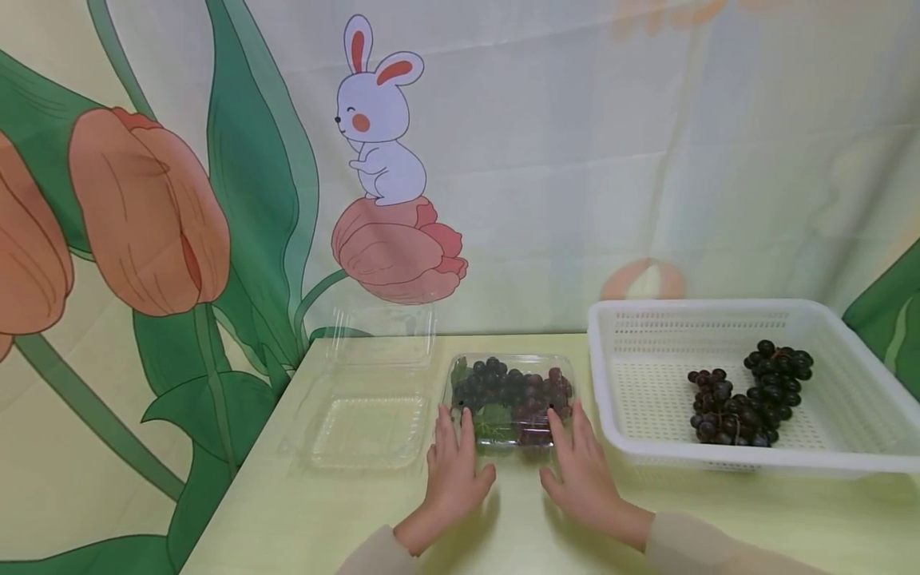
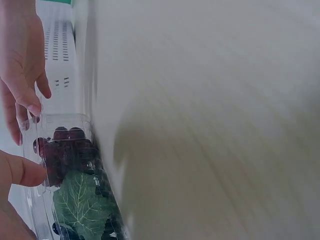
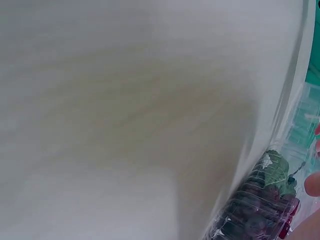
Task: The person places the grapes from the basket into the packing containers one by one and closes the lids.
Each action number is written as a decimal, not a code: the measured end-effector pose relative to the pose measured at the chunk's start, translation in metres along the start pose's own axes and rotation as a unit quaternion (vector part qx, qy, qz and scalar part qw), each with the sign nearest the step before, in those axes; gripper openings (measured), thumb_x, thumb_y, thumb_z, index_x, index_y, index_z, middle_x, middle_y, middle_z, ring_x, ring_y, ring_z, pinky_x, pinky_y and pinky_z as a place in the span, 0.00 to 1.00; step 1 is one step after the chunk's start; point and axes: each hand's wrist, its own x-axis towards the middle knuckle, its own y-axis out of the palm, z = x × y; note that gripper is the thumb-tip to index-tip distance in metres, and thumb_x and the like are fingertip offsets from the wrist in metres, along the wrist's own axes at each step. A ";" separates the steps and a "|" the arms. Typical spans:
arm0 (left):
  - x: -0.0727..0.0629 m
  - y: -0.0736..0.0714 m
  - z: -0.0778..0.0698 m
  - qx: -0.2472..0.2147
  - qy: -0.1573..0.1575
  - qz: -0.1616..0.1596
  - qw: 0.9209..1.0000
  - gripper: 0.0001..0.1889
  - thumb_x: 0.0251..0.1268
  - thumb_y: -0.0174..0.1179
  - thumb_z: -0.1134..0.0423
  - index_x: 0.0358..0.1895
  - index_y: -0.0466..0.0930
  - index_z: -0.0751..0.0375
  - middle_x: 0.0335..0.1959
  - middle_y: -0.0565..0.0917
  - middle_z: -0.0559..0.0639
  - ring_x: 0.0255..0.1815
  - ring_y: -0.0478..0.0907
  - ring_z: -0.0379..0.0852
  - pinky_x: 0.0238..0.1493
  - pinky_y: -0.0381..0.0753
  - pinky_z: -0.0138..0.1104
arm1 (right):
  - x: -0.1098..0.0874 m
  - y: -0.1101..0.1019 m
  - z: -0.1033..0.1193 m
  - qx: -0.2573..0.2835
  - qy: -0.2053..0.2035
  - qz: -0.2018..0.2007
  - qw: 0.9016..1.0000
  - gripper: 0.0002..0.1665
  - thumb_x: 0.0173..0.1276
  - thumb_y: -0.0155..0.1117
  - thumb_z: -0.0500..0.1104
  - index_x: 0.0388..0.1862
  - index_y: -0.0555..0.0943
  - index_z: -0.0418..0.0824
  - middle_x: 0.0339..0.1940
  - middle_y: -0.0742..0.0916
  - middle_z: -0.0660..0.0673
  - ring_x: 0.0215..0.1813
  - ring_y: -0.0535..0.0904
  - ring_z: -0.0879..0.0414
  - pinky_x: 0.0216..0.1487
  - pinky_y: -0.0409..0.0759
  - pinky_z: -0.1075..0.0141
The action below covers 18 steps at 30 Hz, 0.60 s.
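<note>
A clear plastic clamshell box [image 1: 467, 441] sits at the middle of the table with its lid down. Through the lid I see dark grapes [image 1: 496, 387], reddish grapes [image 1: 549, 391] and a green leaf [image 1: 493, 421]. My left hand [image 1: 455, 475] has its straight fingertips at the box's front left corner. At the front right corner, my right hand [image 1: 585, 483] touches the lid's edge with extended fingers. In the left wrist view the leaf [image 2: 82, 205] and reddish grapes show through the box's side. Part of the same box with its leaf [image 3: 280, 172] appears in the right wrist view.
Left of the box lies a second clear clamshell [image 1: 366, 463], its lid raised. A white perforated basket [image 1: 604, 375] on the right holds bunches of dark grapes [image 1: 779, 375]. A printed cloth [image 1: 539, 160] hangs behind the table [image 1: 273, 527].
</note>
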 end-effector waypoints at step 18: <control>0.037 0.004 0.004 0.021 -0.013 -0.009 1.000 0.40 0.52 0.56 0.61 0.67 0.46 0.71 0.68 0.36 0.72 0.68 0.39 0.66 0.62 0.46 0.57 | 0.034 0.000 -0.001 0.009 0.039 0.008 0.999 0.45 0.54 0.59 0.41 0.68 0.51 0.34 0.68 0.44 0.27 0.69 0.42 0.34 0.61 0.51 0.39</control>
